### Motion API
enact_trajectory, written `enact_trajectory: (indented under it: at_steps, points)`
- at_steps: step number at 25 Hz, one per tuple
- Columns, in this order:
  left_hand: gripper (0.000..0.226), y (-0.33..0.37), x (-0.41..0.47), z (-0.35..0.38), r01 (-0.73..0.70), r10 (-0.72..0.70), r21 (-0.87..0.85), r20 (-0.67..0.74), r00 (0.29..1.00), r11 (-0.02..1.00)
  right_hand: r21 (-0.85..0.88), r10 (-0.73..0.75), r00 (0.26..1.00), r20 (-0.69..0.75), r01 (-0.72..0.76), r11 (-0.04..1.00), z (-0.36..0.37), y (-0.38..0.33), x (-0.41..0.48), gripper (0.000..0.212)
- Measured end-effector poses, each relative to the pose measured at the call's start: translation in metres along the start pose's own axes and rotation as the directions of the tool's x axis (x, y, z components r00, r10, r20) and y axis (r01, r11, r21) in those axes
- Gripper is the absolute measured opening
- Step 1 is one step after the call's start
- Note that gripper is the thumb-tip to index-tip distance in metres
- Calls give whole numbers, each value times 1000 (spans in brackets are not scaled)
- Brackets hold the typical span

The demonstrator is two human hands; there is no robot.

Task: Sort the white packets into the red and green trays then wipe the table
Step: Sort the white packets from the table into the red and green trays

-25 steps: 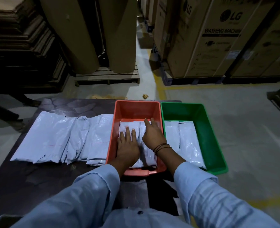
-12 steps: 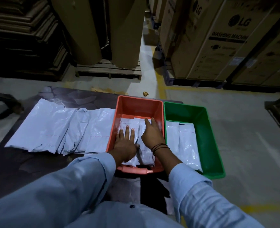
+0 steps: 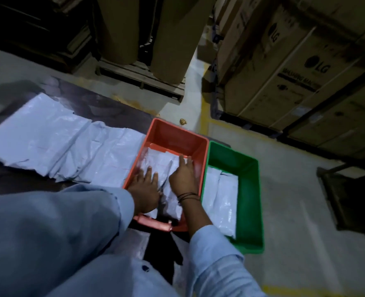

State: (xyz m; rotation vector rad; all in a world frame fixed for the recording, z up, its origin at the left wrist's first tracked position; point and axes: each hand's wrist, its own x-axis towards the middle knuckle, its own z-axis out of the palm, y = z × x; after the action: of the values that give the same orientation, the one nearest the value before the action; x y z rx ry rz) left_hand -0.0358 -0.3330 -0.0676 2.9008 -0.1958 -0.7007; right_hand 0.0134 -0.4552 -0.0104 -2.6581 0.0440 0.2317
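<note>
The red tray (image 3: 173, 133) stands on the dark table (image 3: 104, 108) with white packets (image 3: 158, 161) lying flat inside it. My left hand (image 3: 145, 191) and my right hand (image 3: 183, 176) both rest flat on those packets, fingers spread, gripping nothing. The green tray (image 3: 250, 202) stands touching the red tray's right side and holds two white packets (image 3: 222, 198) along its left half. A row of several overlapping white packets (image 3: 55, 142) lies on the table left of the red tray.
Large cardboard appliance boxes (image 3: 295, 67) stand on the floor beyond the trays. Two big brown rolls (image 3: 173, 37) stand on a wooden pallet (image 3: 143, 78) behind the table. A dark frame (image 3: 348, 194) sits on the floor at right.
The view has tilted and swung left. Both hands stay flat on the packets in the red tray; the left hand has slid slightly towards the tray's left wall.
</note>
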Motion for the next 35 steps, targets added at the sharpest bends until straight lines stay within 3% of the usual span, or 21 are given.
enact_trajectory:
  at_steps: [3, 6, 9, 14, 17, 20, 26, 32, 35]
  points:
    - [69, 4, 0, -10, 42, -47, -92, -48, 998, 995, 6, 21, 999, 34, -22, 1000, 4, 2, -1, 62]
    - [72, 6, 0, -23, -108, 108, 0, -7, 994, 994, 25, 39, 999, 27, -40, 999, 11, 14, 11, 67]
    - [89, -6, -1, -28, -149, 146, 58, 49, 988, 987, 68, 31, 999, 19, -33, 997, 12, -2, 8, 82]
    - [69, -13, -24, -76, -236, 241, 50, -157, 958, 971, 223, -38, 986, -162, 74, 972, 3, -32, 4, 63]
    - [72, -40, -28, -111, -201, 175, -30, -378, 909, 979, 241, -33, 960, -277, 102, 965, 2, -55, 19, 58]
    - [68, -93, -34, -130, -131, 60, -121, -467, 882, 984, 208, -113, 962, -248, 167, 964, 12, -89, 28, 58]
    - [67, -209, -45, -122, 57, -170, -255, -449, 877, 965, 83, -227, 955, -193, 246, 966, 62, -168, 29, 59]
    - [61, -286, -57, -95, 150, -262, -285, -410, 874, 947, 11, -236, 971, -49, 237, 971, 109, -213, 26, 66]
    - [57, -311, -60, -82, 164, -267, -280, -389, 881, 946, -181, -196, 981, -6, 191, 965, 126, -210, 30, 67]
